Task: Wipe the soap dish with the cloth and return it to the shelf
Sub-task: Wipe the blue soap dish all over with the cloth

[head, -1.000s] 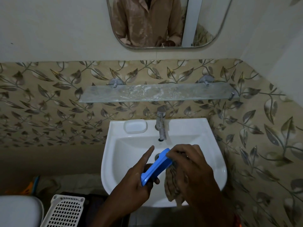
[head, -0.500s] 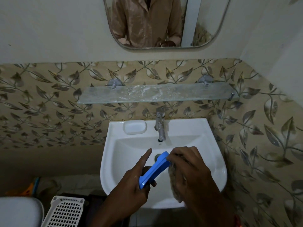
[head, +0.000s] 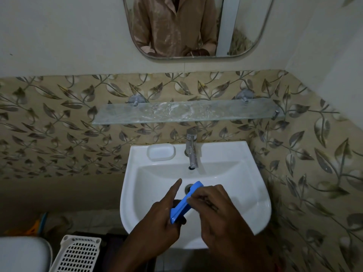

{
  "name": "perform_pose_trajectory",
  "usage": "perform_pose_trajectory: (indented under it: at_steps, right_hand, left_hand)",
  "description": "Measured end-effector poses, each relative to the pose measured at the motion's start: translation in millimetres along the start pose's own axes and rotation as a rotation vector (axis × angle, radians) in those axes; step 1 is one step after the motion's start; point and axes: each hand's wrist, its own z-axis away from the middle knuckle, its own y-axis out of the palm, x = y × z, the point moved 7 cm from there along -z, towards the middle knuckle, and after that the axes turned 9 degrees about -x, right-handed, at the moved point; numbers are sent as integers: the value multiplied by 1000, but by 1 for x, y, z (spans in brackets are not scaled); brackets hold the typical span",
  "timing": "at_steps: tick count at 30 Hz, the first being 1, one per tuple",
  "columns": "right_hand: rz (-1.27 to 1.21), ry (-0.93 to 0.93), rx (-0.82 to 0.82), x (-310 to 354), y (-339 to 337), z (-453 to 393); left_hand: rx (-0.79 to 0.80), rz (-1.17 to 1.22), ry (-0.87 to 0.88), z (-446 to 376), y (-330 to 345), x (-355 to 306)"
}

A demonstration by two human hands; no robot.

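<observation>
**Wiping under way, shelf return not yet done**

Blue soap dish (head: pixel 185 201) held on edge above the basin of the white sink (head: pixel 255 193), tilted so one end points up toward the drain and the other down toward the wrists. Gripped along its lower part by the left hand (head: pixel 157 218), index finger stretched straight out past the rim, remaining fingers wrapped beneath. Pressed against its right face by the right hand (head: pixel 214 205), fingers curled tight at the dish's edge. Judged as mid-wipe: dish off the shelf, in hand, not yet put back. Glass shelf (head: pixel 188 112) on the tiled wall above the tap (head: pixel 191 148), well apart from the dish, smeared and streaked. Left to do, by this reading: finish wiping, lift, set down on the glass.

Cloth not visible at all, presumably bunched under the right palm; cannot tell what the right fingers close on, or whether cloth touches plastic. Inner face of the dish turned away, so cleanliness unknowable. Drain half covered by the dish tip. Forearms cut off at the bottom edge. Moulded soap recess (head: pixel 161 152) on the sink ledge, left of the tap.
</observation>
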Motion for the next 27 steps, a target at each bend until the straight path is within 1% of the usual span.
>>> perform_pose_trajectory:
  at_steps: [1, 3, 4, 5, 6, 7, 9, 11, 14, 16, 20, 22, 23, 25, 26, 27]
  right_hand:
    - [46, -15, -9, -8, 1, 2]
    - [70, 34, -50, -20, -11, -3]
    - [22, 97, -92, -27, -19, -6]
    - [-22, 139, -91, -31, -20, -5]
    - [12, 97, -78, -26, -21, -6]
    - [57, 8, -73, -18, -17, -4]
    - [56, -121, -24, -1, -6, 2]
    - [7, -157, -12, 4, -1, 5]
    - [-97, -46, -99, -14, -11, -1]
    - [-63, 7, -165, -27, -17, -3]
    - [-33, 165, -197, -38, -15, 2]
    - [-97, 211, -175, -35, -17, 2]
    - [-123, 203, -162, -31, -18, 0]
    - [-82, 173, -210, -23, -17, 0]
    - [-55, 98, -246, -15, -18, 3]
    - [-54, 24, -220, -12, -15, 5]
  left_hand:
    - [8, -10, 10, 1, 1, 0]
    - [24, -8, 23, 3, 2, 2]
    - [30, 1, 25, 4, 3, 3]
    - [35, 6, 27, 4, 3, 4]
    - [35, 5, 30, 4, 3, 5]
    - [35, 3, 36, 3, 3, 5]
    - [42, 8, 62, 3, 4, 3]
    - [36, 20, 92, 3, 4, 0]
    - [-14, 27, 109, 3, -1, -1]
    - [-27, 56, 115, 4, -2, -2]
    - [-23, 75, 127, 8, -3, -1]
    - [-14, 64, 125, 7, -3, 0]
    - [-14, 62, 124, 5, -3, 0]
    - [-15, 61, 134, 2, -2, 0]
    - [-17, 67, 140, 1, -2, 0]
    - [-22, 75, 145, 1, -2, 1]
